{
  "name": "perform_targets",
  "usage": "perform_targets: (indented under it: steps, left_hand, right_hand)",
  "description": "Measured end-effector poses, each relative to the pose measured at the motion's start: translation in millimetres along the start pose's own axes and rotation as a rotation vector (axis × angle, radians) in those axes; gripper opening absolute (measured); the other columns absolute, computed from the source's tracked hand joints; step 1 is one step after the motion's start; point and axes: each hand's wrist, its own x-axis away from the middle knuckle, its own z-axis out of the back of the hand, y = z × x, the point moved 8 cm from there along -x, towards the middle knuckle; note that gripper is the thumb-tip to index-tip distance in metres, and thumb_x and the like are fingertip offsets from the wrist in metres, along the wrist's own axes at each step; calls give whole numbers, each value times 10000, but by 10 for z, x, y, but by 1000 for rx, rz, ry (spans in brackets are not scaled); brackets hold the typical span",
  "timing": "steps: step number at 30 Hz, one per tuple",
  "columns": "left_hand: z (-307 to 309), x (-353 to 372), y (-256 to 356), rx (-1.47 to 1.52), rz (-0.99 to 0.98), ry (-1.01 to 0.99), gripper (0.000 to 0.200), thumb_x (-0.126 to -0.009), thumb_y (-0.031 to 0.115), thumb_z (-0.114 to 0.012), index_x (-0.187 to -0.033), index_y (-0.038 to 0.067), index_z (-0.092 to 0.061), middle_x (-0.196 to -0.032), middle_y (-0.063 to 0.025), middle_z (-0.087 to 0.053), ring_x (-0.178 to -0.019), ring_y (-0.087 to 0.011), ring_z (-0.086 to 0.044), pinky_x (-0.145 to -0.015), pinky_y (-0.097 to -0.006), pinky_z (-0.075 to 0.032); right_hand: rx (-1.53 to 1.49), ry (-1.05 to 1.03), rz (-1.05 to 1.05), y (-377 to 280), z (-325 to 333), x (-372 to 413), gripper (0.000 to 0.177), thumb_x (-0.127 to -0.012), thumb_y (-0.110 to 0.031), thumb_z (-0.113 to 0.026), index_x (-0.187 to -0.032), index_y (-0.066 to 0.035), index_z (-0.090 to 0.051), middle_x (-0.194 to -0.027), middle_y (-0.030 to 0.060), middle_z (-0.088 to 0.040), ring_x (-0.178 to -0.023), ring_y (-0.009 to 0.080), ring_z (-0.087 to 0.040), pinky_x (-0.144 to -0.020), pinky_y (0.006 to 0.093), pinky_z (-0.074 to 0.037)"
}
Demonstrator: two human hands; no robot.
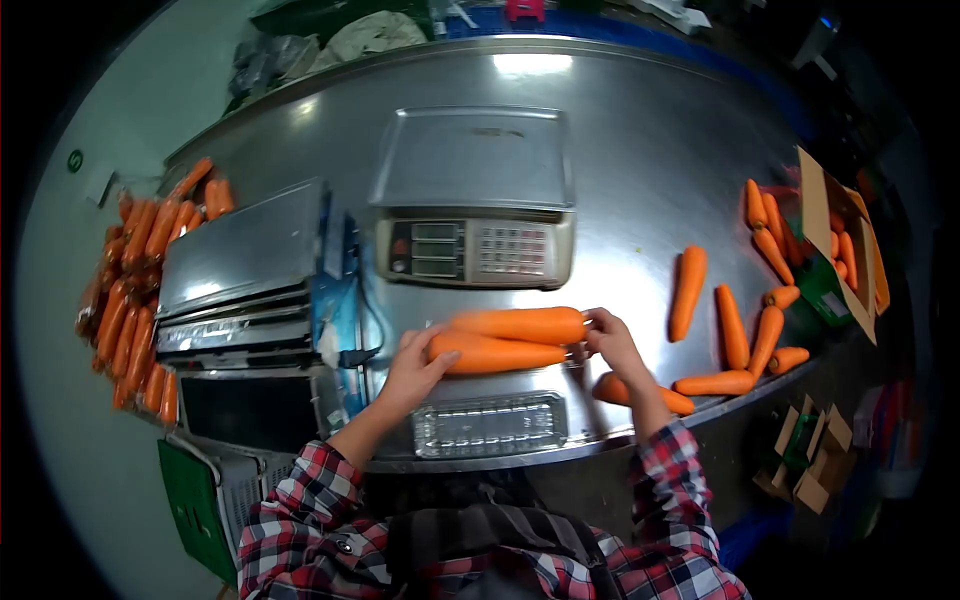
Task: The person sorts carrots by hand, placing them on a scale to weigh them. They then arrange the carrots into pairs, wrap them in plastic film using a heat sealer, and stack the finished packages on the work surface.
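Two large carrots [510,340] lie side by side just above a clear plastic tray [490,425] at the table's near edge. My left hand [412,370] grips their left ends and my right hand [610,340] grips their right ends, so both hands hold the pair between them. Another carrot [680,402] lies just under my right wrist. My sleeves are red plaid.
An electronic scale [475,195] sits behind the carrots on the steel table [640,150]. A sealing machine [240,280] stands at left, with bagged carrots [135,300] beyond it. Loose carrots [735,330] lie at right beside a cardboard box [830,230] of carrots.
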Motion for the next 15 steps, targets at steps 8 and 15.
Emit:
perform_targets:
  steps: [8,15]
  left_hand:
    - [1891,441,554,158,-103,210,566,-804,265,-700,-1256,19,-465,-1130,-156,-502,-867,-173,-574,-764,-280,-492]
    - [4537,516,-152,107,-121,357,468,-814,244,-690,-1175,-17,-548,-996,-80,-576,-822,-110,-574,-731,-216,-480]
  right_hand:
    - [-112,-45,299,-1555,-1199,299,224,-812,-29,-521,-1032,17,-534,-779,57,-565,-597,117,-557,-530,240,-482]
    - [88,-115,353,-2441,-3813,-398,285,-850,-69,-551,-1103,58,-525,-711,62,-572,-571,122,-546,-529,243,-459]
